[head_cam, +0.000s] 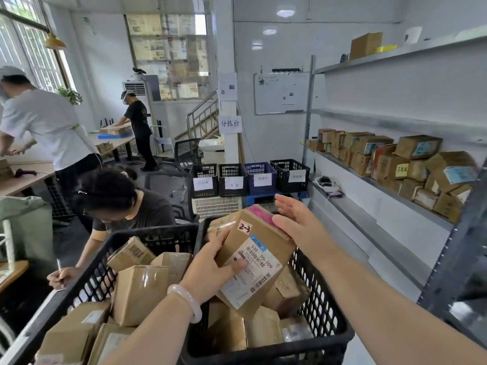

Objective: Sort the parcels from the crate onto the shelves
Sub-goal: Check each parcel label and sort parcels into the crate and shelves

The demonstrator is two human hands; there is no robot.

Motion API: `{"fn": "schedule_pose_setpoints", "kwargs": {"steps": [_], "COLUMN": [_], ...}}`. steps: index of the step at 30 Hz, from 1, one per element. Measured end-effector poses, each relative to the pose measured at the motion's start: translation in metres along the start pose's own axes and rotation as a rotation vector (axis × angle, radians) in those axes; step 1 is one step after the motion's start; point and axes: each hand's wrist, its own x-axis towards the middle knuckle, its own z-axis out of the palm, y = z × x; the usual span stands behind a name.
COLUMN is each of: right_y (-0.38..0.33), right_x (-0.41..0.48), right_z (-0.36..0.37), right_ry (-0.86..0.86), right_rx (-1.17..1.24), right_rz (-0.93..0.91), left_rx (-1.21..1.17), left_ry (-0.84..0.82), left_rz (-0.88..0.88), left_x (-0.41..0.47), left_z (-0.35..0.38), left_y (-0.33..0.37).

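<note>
My left hand [210, 262] grips a brown cardboard parcel [253, 256] marked "2-3", with a white shipping label facing me, and holds it tilted above the right black crate [326, 309]. My right hand [295, 219] lies with straight fingers against the parcel's far right edge. Several more cardboard parcels [139, 293] fill this crate and the black crate to its left [87, 280]. The grey metal shelves [382, 188] stand to the right, the middle one stacked with several boxes [416, 164].
A seated person [116, 204] leans over and writes just behind the left crate. Labelled baskets [250, 177] stand in a row on the floor ahead. Two more people work at tables [29, 175] at the left. A box [366, 44] sits on the top shelf.
</note>
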Motion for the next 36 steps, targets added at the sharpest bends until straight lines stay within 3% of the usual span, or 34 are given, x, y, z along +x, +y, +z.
{"fn": "schedule_pose_setpoints", "kwargs": {"steps": [4,11,22,31,36], "right_y": [0.007,0.023,0.023,0.012,0.003], "right_x": [-0.019,-0.070,-0.184,-0.331,-0.444], "right_z": [0.006,0.010,-0.110,-0.222,-0.289], "right_ry": [0.227,0.292,0.756,0.952,1.039], "right_rx": [0.072,-0.059,-0.184,-0.370,-0.688], "right_rz": [0.007,0.062,0.124,0.262,0.463], "left_rx": [-0.094,-0.289,-0.023,-0.273,-0.333], "left_ry": [0.069,0.132,-0.388,-0.617,-0.749], "left_rz": [-0.037,-0.023,0.420,0.495,0.546], "left_x": [-0.001,0.014,-0.007,-0.084,-0.151], "left_z": [0.007,0.049,0.195,0.347,0.450], "left_y": [0.005,0.032,0.081,0.151,0.203]}}
